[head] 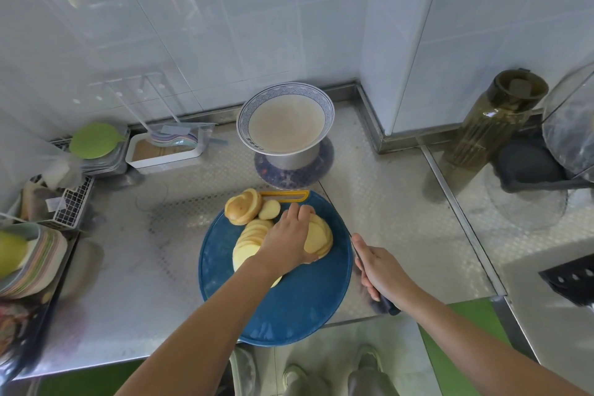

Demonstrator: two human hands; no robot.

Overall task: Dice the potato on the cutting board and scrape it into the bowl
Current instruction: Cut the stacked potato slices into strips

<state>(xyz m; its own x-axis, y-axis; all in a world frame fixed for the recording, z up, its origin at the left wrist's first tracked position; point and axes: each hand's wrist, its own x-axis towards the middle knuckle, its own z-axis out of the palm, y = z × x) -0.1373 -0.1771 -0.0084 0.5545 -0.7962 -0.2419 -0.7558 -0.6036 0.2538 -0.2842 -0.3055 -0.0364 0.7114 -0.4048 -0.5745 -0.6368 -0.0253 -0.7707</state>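
Head view: the left hand (287,236) cups the potato slices (319,235) mid cutting board (289,305), likely stacking them for dicing, while the right hand (382,270) grips the knife (389,307) off its right edge, bowl (245,125) beyond.

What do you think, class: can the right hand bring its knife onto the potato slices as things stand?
Probably yes: the right hand holds the knife at the cutting board's right edge, bare board between it and the potato slices. Only the left hand, holding the slices, partly covers them.

White tiled walls (289,10), steel counter (128,267)
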